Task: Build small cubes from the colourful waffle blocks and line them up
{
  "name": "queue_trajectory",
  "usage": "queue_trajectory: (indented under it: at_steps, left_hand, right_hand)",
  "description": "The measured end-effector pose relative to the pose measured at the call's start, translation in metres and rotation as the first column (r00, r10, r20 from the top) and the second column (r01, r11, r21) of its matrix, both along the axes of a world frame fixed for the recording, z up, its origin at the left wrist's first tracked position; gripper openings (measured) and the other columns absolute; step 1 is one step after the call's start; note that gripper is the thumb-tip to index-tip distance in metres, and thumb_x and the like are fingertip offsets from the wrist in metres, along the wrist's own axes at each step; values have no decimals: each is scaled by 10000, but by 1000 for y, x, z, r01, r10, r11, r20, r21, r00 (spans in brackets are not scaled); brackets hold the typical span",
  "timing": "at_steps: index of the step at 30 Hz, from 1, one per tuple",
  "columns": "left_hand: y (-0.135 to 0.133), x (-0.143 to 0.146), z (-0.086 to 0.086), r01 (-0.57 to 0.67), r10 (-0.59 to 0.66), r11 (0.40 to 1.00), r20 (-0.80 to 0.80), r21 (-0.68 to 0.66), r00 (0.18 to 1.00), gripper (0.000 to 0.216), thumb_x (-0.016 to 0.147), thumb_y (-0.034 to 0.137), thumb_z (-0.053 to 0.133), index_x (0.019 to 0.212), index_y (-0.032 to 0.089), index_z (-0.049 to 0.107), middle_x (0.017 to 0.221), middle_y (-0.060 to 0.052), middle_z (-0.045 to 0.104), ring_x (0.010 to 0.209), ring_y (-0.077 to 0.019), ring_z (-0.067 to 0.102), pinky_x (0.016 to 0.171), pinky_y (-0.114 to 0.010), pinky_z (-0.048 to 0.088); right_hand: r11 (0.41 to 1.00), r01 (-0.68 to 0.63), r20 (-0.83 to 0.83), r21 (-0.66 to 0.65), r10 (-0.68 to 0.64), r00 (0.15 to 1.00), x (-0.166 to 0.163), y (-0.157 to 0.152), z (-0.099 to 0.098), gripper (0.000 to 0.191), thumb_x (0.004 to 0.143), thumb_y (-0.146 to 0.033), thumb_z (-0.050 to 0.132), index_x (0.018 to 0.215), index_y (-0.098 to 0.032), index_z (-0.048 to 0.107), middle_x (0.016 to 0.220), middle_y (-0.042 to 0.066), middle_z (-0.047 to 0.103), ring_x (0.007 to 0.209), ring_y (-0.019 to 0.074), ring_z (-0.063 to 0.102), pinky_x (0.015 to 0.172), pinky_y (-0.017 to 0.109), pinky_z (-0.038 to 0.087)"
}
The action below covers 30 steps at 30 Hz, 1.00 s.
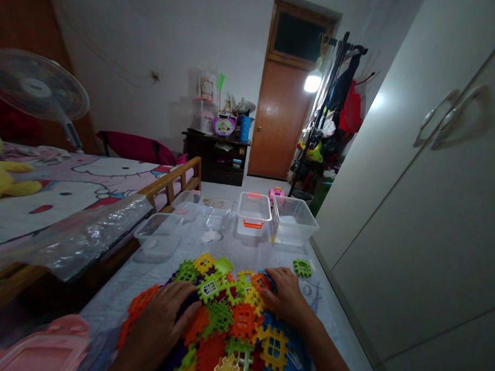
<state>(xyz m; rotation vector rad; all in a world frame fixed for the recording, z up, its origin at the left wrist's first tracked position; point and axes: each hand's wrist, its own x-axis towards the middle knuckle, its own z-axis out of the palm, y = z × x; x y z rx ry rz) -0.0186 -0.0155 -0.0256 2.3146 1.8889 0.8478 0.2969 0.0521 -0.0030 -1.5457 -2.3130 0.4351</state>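
A heap of colourful plastic interlocking window blocks [243, 321] lies in front of me on a pale sheet. My left hand [165, 315] rests on the left side of the heap, its fingers stretched out and the thumb apart. Close to its fingertips is a lime green block [210, 287]. On the right flank, my right hand [283, 292] lies over the blocks with fingers spread, touching an orange block [261, 282]. Neither hand visibly grips a piece. One green block [302, 268] lies alone beyond my right hand.
Beyond the heap stand a clear bin with orange handles [253, 225], a larger clear bin [294, 230] and a clear tub [158, 234]. A pink lid [42, 346] lies at lower left. A bed with a wooden rail [170, 183] borders the left, a white wardrobe [412, 213] the right.
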Motion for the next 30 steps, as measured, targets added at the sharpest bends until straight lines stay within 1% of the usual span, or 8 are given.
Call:
queue_trajectory:
  at_steps: [4,9,14,16,18,22,25,30]
  left_hand:
    - [1,-2,-5,-14,15,1000,-41,28,999,378,853,545,535,1044,258,689,1144,-52,701,1103,-263,624,982,-464,493]
    - [0,-2,-3,-27,25,998,-53,-50,998,395,857,545,529,1064,246,686,1130,-63,703,1102,-267,615,998,-487,464]
    - [-3,1,4,-35,32,995,-26,-98,999,356,873,525,518,1024,252,690,1066,-58,707,1048,-256,618,977,-486,455]
    - [-4,1,7,-35,33,993,-17,-112,999,346,877,518,515,1014,254,692,1050,-57,705,1029,-252,618,967,-485,452]
    - [-4,1,9,-32,31,992,-9,-124,999,342,877,518,514,994,254,696,1028,-56,707,1007,-250,620,958,-487,450]
    - [-3,0,9,-24,25,994,6,-109,1000,327,870,518,523,944,255,703,985,-47,713,969,-249,629,934,-479,460]
    - [-3,0,7,-29,30,998,21,-48,999,315,862,519,539,956,264,699,997,-39,718,975,-248,636,921,-460,476]
    - [-3,-1,5,-31,31,1000,28,-1,999,313,865,526,534,951,273,696,982,-31,725,943,-239,650,888,-435,500]
  right_hand:
    - [995,-59,-68,-78,54,996,-7,-4,4,379,798,-219,582,1175,-228,617,1152,60,652,1094,235,514,964,356,340]
    - [979,-154,-86,-133,143,986,-19,-13,14,287,831,-177,539,1092,-232,643,1082,46,663,1065,217,533,956,340,343]
    - [956,-255,-176,-144,228,957,-26,-24,12,326,853,-181,517,1163,-222,608,1174,61,641,1119,205,540,992,325,374]
    - [966,-226,-236,-123,193,952,-21,-21,7,332,881,-215,492,1196,-231,595,1220,56,631,1144,199,543,1010,328,380]
    - [988,-128,-240,-80,106,965,-14,-14,3,316,895,-231,469,1180,-225,608,1214,62,640,1137,207,553,1012,345,388]
    - [1000,26,-59,-11,-26,998,-3,7,2,286,861,-188,486,1093,-180,654,1143,93,665,1088,228,555,987,340,390]
    - [999,31,104,-32,-28,994,-6,17,5,321,791,-165,545,1089,-172,663,1142,94,651,1086,233,538,963,312,383]
    - [995,-12,216,-94,32,976,-19,26,10,302,721,-172,574,1000,-165,688,1053,104,648,1008,240,559,870,305,395]
